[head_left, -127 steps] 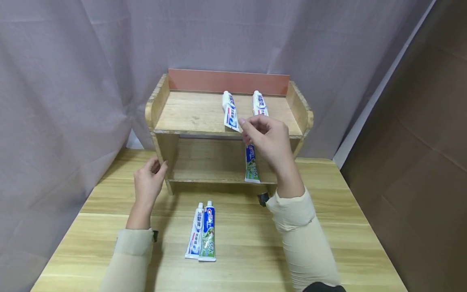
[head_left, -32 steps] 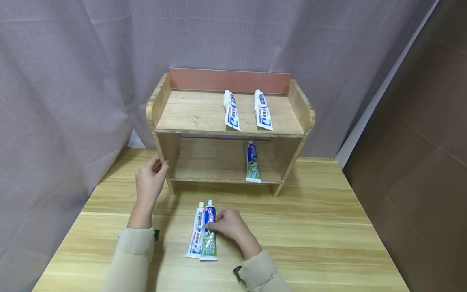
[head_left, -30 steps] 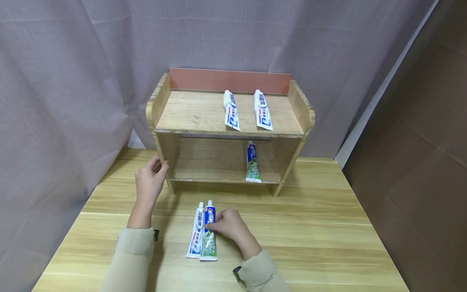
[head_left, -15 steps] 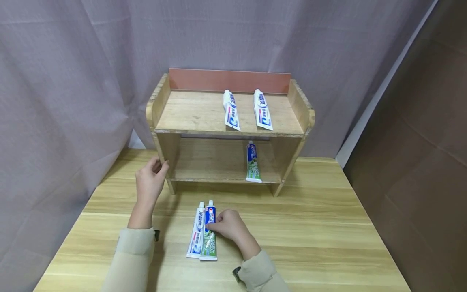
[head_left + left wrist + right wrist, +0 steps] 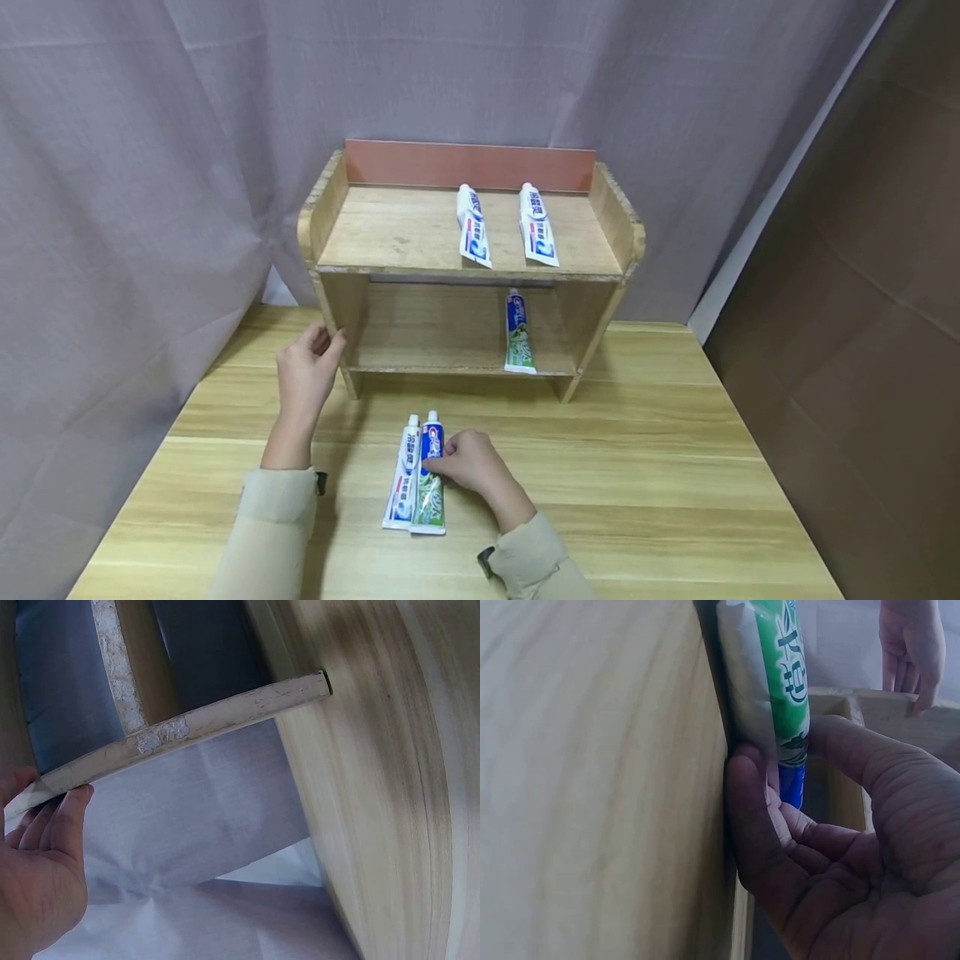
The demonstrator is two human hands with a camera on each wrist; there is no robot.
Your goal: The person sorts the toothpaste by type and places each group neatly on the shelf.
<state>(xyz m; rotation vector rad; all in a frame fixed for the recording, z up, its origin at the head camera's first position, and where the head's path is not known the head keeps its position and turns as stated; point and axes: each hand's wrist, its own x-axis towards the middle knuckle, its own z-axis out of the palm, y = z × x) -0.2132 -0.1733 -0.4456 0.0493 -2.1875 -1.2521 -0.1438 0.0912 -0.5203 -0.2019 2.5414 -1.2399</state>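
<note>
A blue and green toothpaste tube (image 5: 431,492) lies on the table, its right edge pinched between the thumb and fingers of my right hand (image 5: 472,461). In the right wrist view the thumb is on the printed face of that tube (image 5: 784,682) and a finger is beneath it. A white toothpaste tube (image 5: 403,479) lies against its left side, caps pointing away from me. My left hand (image 5: 307,367) grips the left side panel of the wooden shelf (image 5: 405,242); the left wrist view shows thumb and fingers on either side of the panel edge (image 5: 217,712).
Two white toothpaste tubes (image 5: 475,227) lie on the upper shelf board, toward the middle and right. One blue and green tube (image 5: 518,333) lies on the lower board at the right. A grey curtain (image 5: 465,75) hangs behind the wooden table (image 5: 660,483).
Since the oldest frame, my right hand has come down from the upper shelf's right-hand white tube to the blue and green tube on the table. Over the last second, both hands stay practically still.
</note>
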